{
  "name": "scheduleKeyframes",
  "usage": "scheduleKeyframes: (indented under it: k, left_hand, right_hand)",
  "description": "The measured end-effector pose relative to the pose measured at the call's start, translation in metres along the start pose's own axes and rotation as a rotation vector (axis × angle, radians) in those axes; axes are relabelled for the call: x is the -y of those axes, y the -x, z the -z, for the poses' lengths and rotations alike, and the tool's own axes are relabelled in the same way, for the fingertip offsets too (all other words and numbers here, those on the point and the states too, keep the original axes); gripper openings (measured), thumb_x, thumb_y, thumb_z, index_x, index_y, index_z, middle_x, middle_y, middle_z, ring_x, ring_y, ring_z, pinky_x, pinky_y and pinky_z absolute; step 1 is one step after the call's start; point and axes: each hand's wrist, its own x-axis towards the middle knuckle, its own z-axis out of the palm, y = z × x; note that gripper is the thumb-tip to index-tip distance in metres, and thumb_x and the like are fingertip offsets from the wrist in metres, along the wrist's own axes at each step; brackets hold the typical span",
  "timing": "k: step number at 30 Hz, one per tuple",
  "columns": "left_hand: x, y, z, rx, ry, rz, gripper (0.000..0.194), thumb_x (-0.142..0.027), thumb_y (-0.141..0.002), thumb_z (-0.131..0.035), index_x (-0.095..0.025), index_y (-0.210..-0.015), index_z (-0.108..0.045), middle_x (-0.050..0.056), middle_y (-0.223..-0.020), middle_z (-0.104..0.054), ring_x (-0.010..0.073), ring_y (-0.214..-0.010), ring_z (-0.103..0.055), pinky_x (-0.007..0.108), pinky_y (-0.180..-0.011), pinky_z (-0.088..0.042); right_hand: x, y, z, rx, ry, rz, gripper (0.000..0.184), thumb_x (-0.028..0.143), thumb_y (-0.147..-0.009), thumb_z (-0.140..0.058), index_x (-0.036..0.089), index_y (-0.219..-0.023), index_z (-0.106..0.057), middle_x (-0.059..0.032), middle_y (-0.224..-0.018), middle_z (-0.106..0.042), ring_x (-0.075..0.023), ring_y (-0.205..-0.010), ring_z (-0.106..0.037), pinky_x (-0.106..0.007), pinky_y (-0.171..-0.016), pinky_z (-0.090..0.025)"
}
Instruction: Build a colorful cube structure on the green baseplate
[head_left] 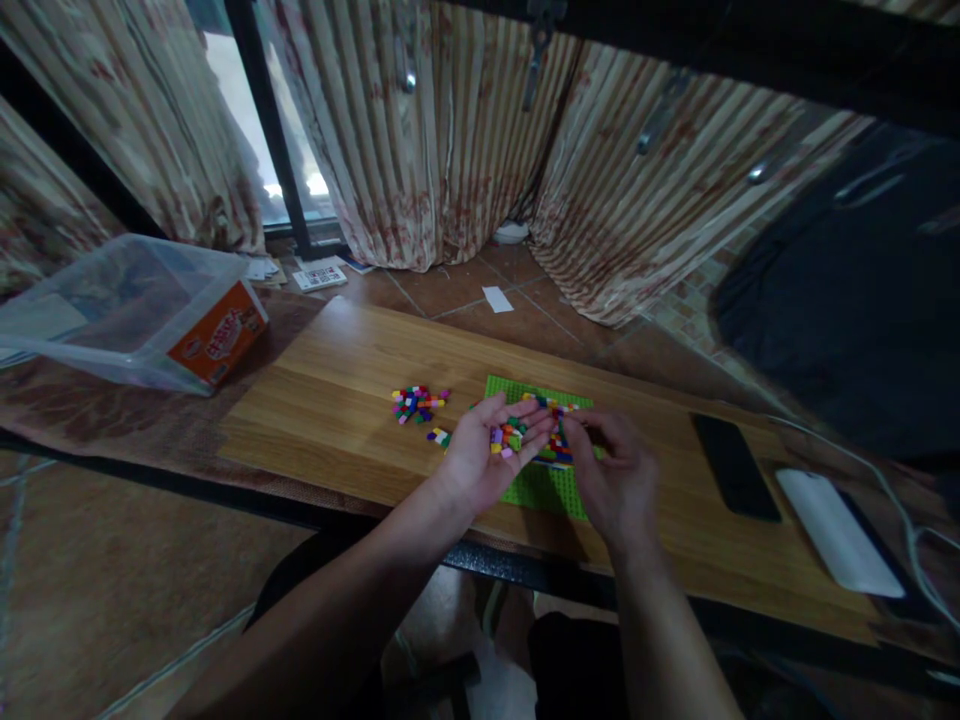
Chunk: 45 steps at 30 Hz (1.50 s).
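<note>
My left hand [484, 455] is palm up over the left edge of a green baseplate [544, 485], cupping several small coloured bricks [508, 436]. My right hand [619, 470] rests over the right part of the baseplate, fingers curled at a cluster of coloured bricks built on the plate [556, 440]; what its fingertips pinch is hidden. A loose pile of coloured bricks [417, 403] lies on the wooden board left of the plate, with a few strays [439, 436] nearer my left hand.
The wooden board [330, 400] lies on a brown patterned surface. A clear plastic bin [127, 310] with an orange label sits at the far left. A black phone [735, 465] and a white device [836, 530] with cable lie at the right. Curtains hang behind.
</note>
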Motion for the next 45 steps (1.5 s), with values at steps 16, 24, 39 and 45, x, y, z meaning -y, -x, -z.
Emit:
scheduleKeyframes:
  k: [16,24,39,45]
  left_hand:
    - [-0.001,-0.001,0.001,0.085,-0.061,-0.048,0.036,-0.032,-0.094,-0.044,-0.009,-0.082,-0.068,0.012,-0.086,-0.069,0.0156,-0.078,-0.065,0.021,-0.063,-0.05]
    - [0.004,-0.005,0.007,-0.041,-0.213,-0.034,0.009,-0.008,-0.078,-0.055,-0.009,-0.073,-0.063,0.002,-0.062,-0.058,0.0054,-0.047,-0.049,0.014,-0.041,-0.035]
    - [0.002,0.003,0.009,0.192,-0.352,0.017,0.02,-0.023,-0.072,-0.077,-0.01,-0.076,-0.062,-0.004,-0.061,-0.05,-0.001,-0.042,-0.032,0.013,-0.037,-0.015]
    - [0.0,0.003,0.009,0.178,-0.321,0.046,0.025,-0.021,-0.066,-0.083,-0.01,-0.076,-0.063,-0.005,-0.061,-0.05,-0.0019,-0.041,-0.031,0.012,-0.036,-0.015]
  right_hand:
    - [0.018,0.008,-0.016,0.325,-0.081,0.111,0.011,0.024,-0.09,-0.059,0.025,-0.093,-0.07,-0.004,-0.102,-0.068,-0.0198,-0.105,-0.062,-0.038,-0.092,-0.05]
    - [0.021,0.01,-0.014,0.108,-0.231,-0.094,0.009,0.031,-0.088,-0.062,0.025,-0.093,-0.067,0.0006,-0.09,-0.07,-0.0154,-0.083,-0.066,-0.031,-0.077,-0.052]
    - [0.013,0.004,-0.007,0.064,-0.301,-0.084,0.015,0.031,-0.086,-0.065,0.026,-0.098,-0.071,-0.0041,-0.104,-0.07,-0.0187,-0.1,-0.064,-0.04,-0.092,-0.051]
    - [0.008,0.004,-0.005,0.057,-0.26,0.011,0.013,0.031,-0.088,-0.064,0.029,-0.095,-0.075,-0.0035,-0.101,-0.071,-0.0188,-0.099,-0.066,-0.039,-0.09,-0.053]
